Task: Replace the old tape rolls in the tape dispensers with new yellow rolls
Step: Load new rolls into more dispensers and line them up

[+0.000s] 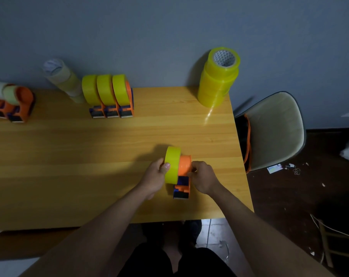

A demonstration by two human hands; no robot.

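Step in hand, judged: seating a fresh yellow roll on a dispenser near the front edge of the table (73,152). Left hand (154,179) grips the roll (172,165), thumb curled over its tread, other fingers hidden behind it. Roll stands on edge, just left of the dispenser (183,177) and touching or partly over its orange hub; how far on cannot be told. Right hand (203,176) pinches the hub's right side, fingertips curled against it, steadying the dispenser.

To do it well, likely: keep the core square to the hub, push straight right until flush, brace with the right hand so the dispenser does not skid, tape end feeding toward the blade at the near end.

Counts, left to right:
- old-roll dispensers (13,104) at far left: two seen, pale rolls on them, frame edge cuts them so maybe more
- pale used rolls (64,80) stacked and leaning on the wall: count unclear
- finished dispensers (111,96) with yellow rolls, side by side: three
- dispenser in hand: one, with one roll
- spare yellow rolls (218,76) stacked at the back right corner: about four or five, seams blurred
- chair (273,130) right of table: one
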